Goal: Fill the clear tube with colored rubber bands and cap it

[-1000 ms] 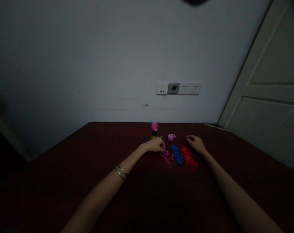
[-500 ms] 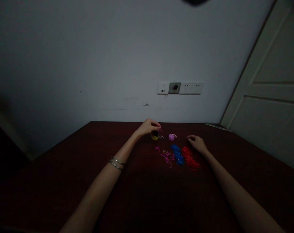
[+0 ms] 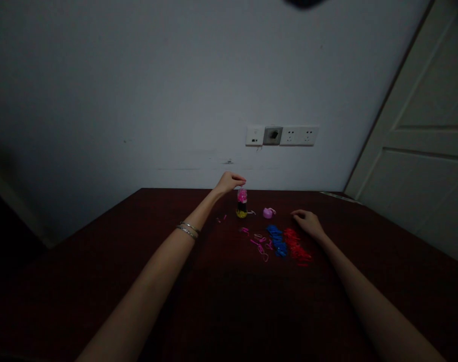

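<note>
My left hand (image 3: 229, 182) is raised just above the mouth of a small clear bottle (image 3: 242, 203). Its thumb and fingertips are pinched, with a bit of pink rubber band showing beneath them. Pink, black and yellow layers fill the upright bottle. To its right sits a round lilac cap (image 3: 267, 213) with a pale loop. My right hand (image 3: 307, 222) rests on the table, fingers loosely extended and holding nothing, beside a pile of red rubber bands (image 3: 297, 247). Blue rubber bands (image 3: 277, 240) lie left of the red ones, and scattered pink rubber bands (image 3: 260, 247) lie further left.
The dark reddish table (image 3: 229, 306) runs back to a pale wall (image 3: 183, 100). Sockets and switches (image 3: 282, 136) are set in the wall above the table. A panelled door (image 3: 421, 125) stands at the right. Two small pink bits (image 3: 222, 218) lie left of the bottle.
My left hand has risen from beside the bottle to above its mouth, uncovering the bottle's pink upper layer and the pink bits at its left. My right hand has stayed in place.
</note>
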Motion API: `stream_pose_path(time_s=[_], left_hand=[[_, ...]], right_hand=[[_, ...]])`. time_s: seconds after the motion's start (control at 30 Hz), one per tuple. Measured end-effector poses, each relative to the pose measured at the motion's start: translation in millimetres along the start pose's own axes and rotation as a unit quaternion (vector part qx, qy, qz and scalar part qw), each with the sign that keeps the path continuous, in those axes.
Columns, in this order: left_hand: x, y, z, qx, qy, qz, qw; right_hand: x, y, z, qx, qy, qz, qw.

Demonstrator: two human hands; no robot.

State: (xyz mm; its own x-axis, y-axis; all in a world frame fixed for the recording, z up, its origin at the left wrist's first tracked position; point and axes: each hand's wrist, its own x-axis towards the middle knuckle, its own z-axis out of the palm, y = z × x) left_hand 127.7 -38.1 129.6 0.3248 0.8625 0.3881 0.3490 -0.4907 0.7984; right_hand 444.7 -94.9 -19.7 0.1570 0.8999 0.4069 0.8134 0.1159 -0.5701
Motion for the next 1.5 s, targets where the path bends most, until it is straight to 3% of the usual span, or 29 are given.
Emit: stream_pose_path(time_s=[0.3,0.63,0.87,1.0,1.17,1.3,1.4,1.5], left_hand=[[-8,-5,4.2,-0.008,0.005,0.009,1.000],[-13,-15,3.2,0.050,-0.016,0.018,0.998],[-24,-22,2.0,0.010,0.016,0.025,1.000],[-29,-22,-0.7,-0.038,0.031,0.037,0.998],[-31,-17,-7.1,-0.061,0.037,0.024,0.997],[-32,-27,-16.2,-0.018,0.033,-0.020,0.999],[-38,-46,-23.6,0.050,-0.009,-0.051,0.997],[-45,-69,-27.5,0.150,-0.086,-0.075,0.982]], right_hand=[[0,-3,-1,-0.006,-0.005,-0.002,1.000],[-2,-10,-4,-0.020,-0.021,0.009,1.000],[-2,-14,-8,0.003,-0.026,-0.006,1.000],[1,-35,-13,0.021,-0.048,-0.044,0.998],[8,-87,-15,0.046,-0.125,-0.115,0.984],[8,-121,-6,0.002,-0.207,-0.159,0.965],[6,-130,1,-0.079,-0.236,-0.174,0.953],[4,-129,4,-0.146,-0.249,-0.194,0.938]])
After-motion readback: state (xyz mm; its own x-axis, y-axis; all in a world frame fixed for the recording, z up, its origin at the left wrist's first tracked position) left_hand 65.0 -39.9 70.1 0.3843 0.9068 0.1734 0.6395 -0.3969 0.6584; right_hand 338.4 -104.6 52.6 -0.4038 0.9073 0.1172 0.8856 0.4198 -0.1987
